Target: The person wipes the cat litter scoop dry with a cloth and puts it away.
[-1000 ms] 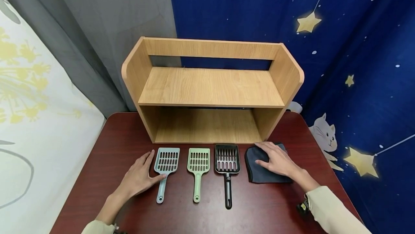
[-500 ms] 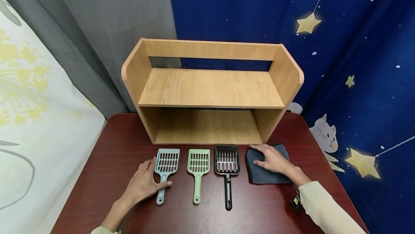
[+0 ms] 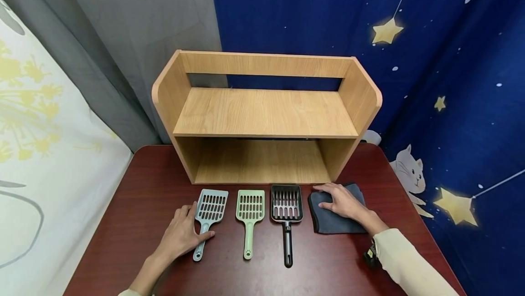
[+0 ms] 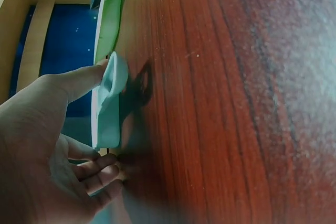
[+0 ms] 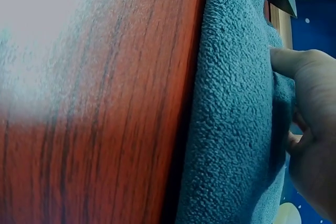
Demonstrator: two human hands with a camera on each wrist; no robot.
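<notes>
A pale blue litter scoop (image 3: pixel 211 207) with a slotted head lies on the table, its handle slanting toward the lower left. My left hand (image 3: pixel 180 232) is around it, the thumb across the handle and the fingers along the head's left edge. In the left wrist view the thumb tip meets the scoop handle (image 4: pixel 116 74) from the far side, with the fingers curled below the head. On the right, my right hand (image 3: pixel 342 201) rests on a folded dark grey-blue cloth (image 3: pixel 328 222); its thumb presses into the cloth's fuzzy surface (image 5: pixel 231 103) in the right wrist view.
A green litter scoop (image 3: pixel 249 207) and a black one (image 3: pixel 287 205) lie between the hands. Behind them stands a two-tier wooden shelf (image 3: pixel 266 114) at the back of the red-brown table (image 3: pixel 229 278). Curtains (image 3: pixel 328 9) hang behind.
The left thumb has come over the blue scoop's handle, and the handle end has swung left so the scoop now slants. The right hand has slid slightly left on the cloth.
</notes>
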